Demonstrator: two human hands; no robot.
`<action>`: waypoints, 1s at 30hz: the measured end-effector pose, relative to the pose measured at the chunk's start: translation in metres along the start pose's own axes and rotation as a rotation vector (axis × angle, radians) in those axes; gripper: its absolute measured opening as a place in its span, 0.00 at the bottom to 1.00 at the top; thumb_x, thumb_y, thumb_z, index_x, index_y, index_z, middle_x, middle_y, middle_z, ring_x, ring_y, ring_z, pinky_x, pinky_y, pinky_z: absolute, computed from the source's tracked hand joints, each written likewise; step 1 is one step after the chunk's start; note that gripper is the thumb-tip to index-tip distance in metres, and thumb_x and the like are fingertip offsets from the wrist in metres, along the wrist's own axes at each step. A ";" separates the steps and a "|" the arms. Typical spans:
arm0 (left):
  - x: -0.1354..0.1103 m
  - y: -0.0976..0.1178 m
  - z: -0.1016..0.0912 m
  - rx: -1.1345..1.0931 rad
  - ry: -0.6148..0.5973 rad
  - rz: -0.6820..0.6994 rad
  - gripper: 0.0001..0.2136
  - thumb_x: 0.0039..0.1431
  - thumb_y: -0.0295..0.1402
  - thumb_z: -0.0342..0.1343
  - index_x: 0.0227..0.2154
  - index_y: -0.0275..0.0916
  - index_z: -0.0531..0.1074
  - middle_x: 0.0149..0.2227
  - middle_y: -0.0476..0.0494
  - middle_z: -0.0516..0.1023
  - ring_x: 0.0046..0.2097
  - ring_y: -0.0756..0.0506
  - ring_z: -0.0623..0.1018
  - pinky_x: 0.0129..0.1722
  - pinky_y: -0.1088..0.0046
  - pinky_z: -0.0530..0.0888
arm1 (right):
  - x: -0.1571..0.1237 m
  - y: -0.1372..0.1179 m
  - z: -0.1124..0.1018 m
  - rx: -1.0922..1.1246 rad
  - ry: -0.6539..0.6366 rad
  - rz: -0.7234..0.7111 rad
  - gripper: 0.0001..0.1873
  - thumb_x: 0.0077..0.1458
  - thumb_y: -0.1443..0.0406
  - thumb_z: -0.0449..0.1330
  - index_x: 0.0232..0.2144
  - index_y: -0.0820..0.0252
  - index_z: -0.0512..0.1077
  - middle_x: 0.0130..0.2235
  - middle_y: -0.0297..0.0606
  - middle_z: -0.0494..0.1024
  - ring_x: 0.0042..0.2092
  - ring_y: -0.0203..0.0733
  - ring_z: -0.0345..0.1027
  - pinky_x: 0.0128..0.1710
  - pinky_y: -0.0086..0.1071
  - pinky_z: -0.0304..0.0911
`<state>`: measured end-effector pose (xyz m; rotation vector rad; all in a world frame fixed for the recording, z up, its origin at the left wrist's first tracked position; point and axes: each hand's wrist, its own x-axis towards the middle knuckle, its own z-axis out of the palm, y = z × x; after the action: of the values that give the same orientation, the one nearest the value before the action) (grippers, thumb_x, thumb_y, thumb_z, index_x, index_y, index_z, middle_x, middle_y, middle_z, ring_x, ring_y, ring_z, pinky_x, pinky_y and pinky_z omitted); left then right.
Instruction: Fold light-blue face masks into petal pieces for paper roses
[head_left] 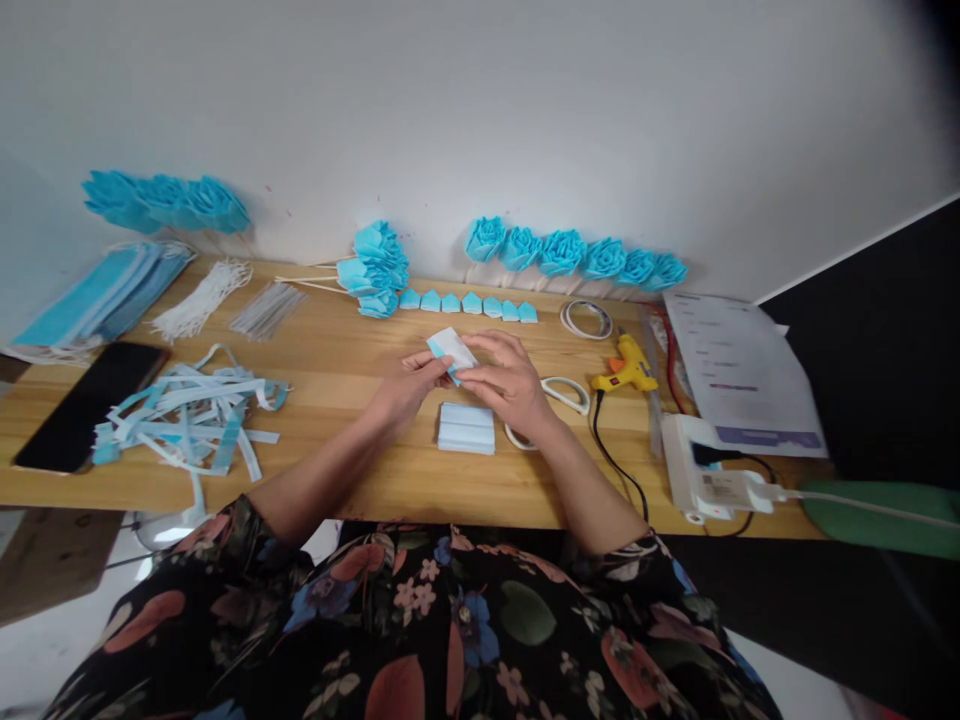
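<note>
Both hands meet over the middle of the table around one small blue-and-white piece of mask fabric (452, 348). My left hand (412, 385) pinches its lower left side with the thumb on top. From the other side, my right hand (510, 378) closes its fingers on the right edge. Just below lies a stack of pale cut mask fabric (466, 428). Beyond the hands runs a row of small folded blue petals (472, 302). White-handled scissors (566, 394) lie partly hidden under my right hand and wrist.
Blue fabric flowers (562, 252) on sticks lean along the wall, with another bunch (375, 270) lying nearby. Left are masks (105, 295), ear loops (202, 300), wires (268, 310), trimmed strips (187, 415) and a phone (90, 405). Right are tape rolls (586, 333), a yellow glue gun (628, 368) and a power strip (682, 470).
</note>
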<state>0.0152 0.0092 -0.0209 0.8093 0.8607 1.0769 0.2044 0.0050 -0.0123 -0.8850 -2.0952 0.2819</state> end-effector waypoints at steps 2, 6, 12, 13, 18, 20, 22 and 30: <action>0.001 0.000 0.000 -0.008 0.007 0.005 0.10 0.47 0.37 0.71 0.28 0.35 0.80 0.28 0.47 0.80 0.30 0.51 0.74 0.34 0.73 0.70 | 0.001 -0.003 -0.002 0.082 0.033 0.078 0.09 0.62 0.61 0.60 0.43 0.49 0.79 0.56 0.40 0.76 0.59 0.47 0.67 0.59 0.49 0.62; 0.001 0.000 0.001 0.018 -0.016 -0.023 0.13 0.44 0.39 0.72 0.28 0.35 0.81 0.28 0.45 0.80 0.30 0.50 0.75 0.34 0.71 0.70 | 0.000 -0.006 -0.004 0.263 0.063 0.328 0.16 0.63 0.59 0.58 0.51 0.51 0.74 0.50 0.39 0.80 0.50 0.44 0.74 0.50 0.40 0.68; -0.001 -0.002 0.000 0.175 -0.023 -0.017 0.11 0.48 0.38 0.69 0.24 0.35 0.80 0.25 0.44 0.79 0.29 0.48 0.74 0.37 0.68 0.71 | -0.004 -0.005 0.006 0.237 0.094 0.461 0.19 0.57 0.63 0.61 0.51 0.52 0.74 0.33 0.31 0.78 0.34 0.37 0.71 0.40 0.33 0.68; -0.001 -0.002 0.000 0.179 -0.017 -0.014 0.10 0.48 0.38 0.69 0.24 0.35 0.80 0.25 0.44 0.79 0.29 0.48 0.74 0.36 0.68 0.71 | -0.004 -0.006 0.006 0.220 0.107 0.438 0.19 0.57 0.64 0.60 0.51 0.51 0.74 0.33 0.31 0.77 0.34 0.37 0.71 0.40 0.33 0.68; -0.002 0.001 -0.001 0.108 -0.006 -0.012 0.09 0.49 0.36 0.69 0.28 0.34 0.80 0.27 0.44 0.80 0.29 0.49 0.75 0.36 0.69 0.72 | -0.002 -0.008 0.000 0.069 0.068 0.240 0.17 0.61 0.65 0.56 0.52 0.51 0.73 0.40 0.37 0.79 0.42 0.43 0.73 0.46 0.39 0.69; -0.001 0.002 0.000 0.046 -0.005 -0.007 0.11 0.48 0.37 0.70 0.30 0.34 0.81 0.29 0.44 0.81 0.30 0.49 0.75 0.36 0.70 0.72 | 0.000 -0.008 -0.004 0.020 0.021 0.125 0.19 0.60 0.66 0.56 0.54 0.51 0.71 0.47 0.40 0.79 0.49 0.48 0.72 0.52 0.45 0.67; -0.001 0.003 0.001 -0.025 0.001 -0.007 0.13 0.45 0.38 0.71 0.30 0.34 0.80 0.30 0.44 0.81 0.31 0.49 0.75 0.36 0.71 0.72 | 0.001 -0.007 -0.007 -0.014 -0.024 0.032 0.24 0.58 0.68 0.56 0.57 0.49 0.68 0.55 0.41 0.75 0.57 0.51 0.67 0.58 0.51 0.62; -0.002 0.004 0.004 -0.132 -0.023 -0.029 0.15 0.43 0.37 0.73 0.32 0.34 0.81 0.33 0.45 0.82 0.34 0.50 0.77 0.38 0.72 0.72 | -0.001 -0.002 -0.002 -0.161 -0.071 -0.094 0.26 0.58 0.72 0.56 0.57 0.46 0.66 0.63 0.39 0.67 0.65 0.52 0.57 0.62 0.57 0.59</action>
<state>0.0164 0.0075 -0.0151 0.6962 0.7716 1.0849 0.2056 0.0025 -0.0106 -0.8784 -2.2421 0.0971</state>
